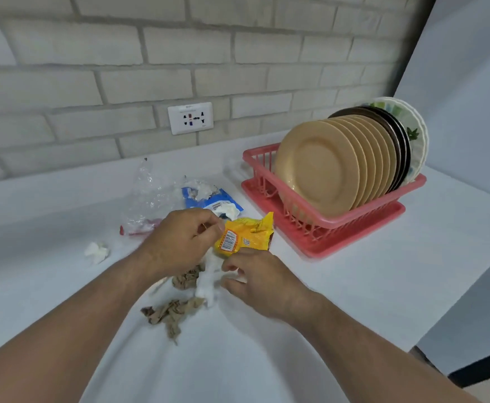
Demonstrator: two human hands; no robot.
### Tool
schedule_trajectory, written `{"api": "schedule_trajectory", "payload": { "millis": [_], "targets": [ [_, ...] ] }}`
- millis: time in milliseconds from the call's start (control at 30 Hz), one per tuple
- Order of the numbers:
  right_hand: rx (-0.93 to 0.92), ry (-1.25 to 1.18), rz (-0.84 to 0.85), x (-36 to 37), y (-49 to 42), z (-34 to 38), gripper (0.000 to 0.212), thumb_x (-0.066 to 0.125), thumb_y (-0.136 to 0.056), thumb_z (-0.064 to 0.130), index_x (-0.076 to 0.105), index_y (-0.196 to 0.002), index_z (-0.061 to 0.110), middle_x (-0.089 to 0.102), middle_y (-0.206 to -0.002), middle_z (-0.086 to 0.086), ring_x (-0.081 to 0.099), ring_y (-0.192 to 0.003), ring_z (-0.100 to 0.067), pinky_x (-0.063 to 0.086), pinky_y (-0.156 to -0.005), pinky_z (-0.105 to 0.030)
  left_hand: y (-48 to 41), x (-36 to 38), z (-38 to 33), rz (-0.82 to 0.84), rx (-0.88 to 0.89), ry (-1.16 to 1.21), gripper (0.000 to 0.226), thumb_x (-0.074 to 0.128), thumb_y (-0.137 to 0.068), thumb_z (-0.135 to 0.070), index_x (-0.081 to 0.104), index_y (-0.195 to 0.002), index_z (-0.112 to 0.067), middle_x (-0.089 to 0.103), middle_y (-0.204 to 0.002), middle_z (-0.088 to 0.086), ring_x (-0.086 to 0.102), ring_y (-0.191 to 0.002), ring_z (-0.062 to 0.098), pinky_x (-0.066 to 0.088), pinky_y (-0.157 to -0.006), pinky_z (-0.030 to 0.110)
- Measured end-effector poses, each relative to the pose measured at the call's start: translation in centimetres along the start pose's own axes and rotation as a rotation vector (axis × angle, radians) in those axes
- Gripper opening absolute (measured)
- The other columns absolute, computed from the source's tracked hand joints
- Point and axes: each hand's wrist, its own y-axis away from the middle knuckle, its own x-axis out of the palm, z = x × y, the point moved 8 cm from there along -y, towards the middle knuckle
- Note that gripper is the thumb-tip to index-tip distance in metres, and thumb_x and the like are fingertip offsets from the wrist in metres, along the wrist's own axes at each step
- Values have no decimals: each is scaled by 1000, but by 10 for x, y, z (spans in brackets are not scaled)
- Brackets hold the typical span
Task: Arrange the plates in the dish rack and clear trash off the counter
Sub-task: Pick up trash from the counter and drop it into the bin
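Note:
My left hand (pixel 179 239) pinches the corner of a yellow snack wrapper (pixel 246 234) at the counter's middle. My right hand (pixel 264 282) has curled fingers closed on a white crumpled tissue (pixel 206 283) just below the wrapper. Brown crumpled paper (pixel 168 312) lies beneath my hands, with another piece (pixel 186 277) partly hidden under my left hand. A pink dish rack (pixel 325 228) at the right holds several tan plates (pixel 316 167) standing upright, then dark plates (pixel 397 132) and a white patterned plate (pixel 412 126) at the back.
A clear plastic bag (pixel 147 199), a blue and white wrapper (pixel 211 199) and a small white tissue ball (pixel 97 252) lie on the white counter (pixel 354 286). A wall socket (pixel 190 117) sits in the brick wall. The counter's edge drops off at the right.

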Motion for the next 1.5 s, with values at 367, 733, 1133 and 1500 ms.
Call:
{"api": "schedule_trajectory", "payload": {
  "millis": [367, 733, 1133, 1500],
  "targets": [
    [75, 134, 251, 45, -9, 9, 33, 50, -93, 36, 53, -124, 25, 56, -116, -7, 54, -108, -26, 47, -87, -36, 22, 2, 40, 36, -30, -219, 13, 62, -88, -30, 66, -99, -25, 62, -98, -14, 58, -92, 10, 48, -80, 31],
    [223, 18, 71, 4, 9, -26, 25, 49, -88, 16, 56, -110, 26, 53, -109, 0, 51, -95, -24, 39, -76, -29, 38, 51, 65, 343, -202, -515, 24, 56, -90, -35, 50, -108, -19, 55, -104, -1, 54, -94, 20, 46, -76, 31],
    [283, -76, -92, -28, 18, -33, 18, 68, -84, 34, 57, -82, 20, 50, -90, 8, 50, -87, -13, 40, -70, -26, 26, 19, 21, 65, -41, -228, 14, 52, -88, -13, 62, -78, -13, 58, -79, -4, 51, -72, 10, 37, -60, 13],
    [24, 62, 199, 15, 29, 27, 26, 42, -94, 9, 61, -111, 15, 54, -113, -6, 52, -104, -24, 44, -86, -35, 39, -28, 50, -85, -250, -289, 33, 41, -93, -14, 59, -67, -4, 60, -73, 3, 51, -65, 15, 39, -58, 21]
  ]
}}
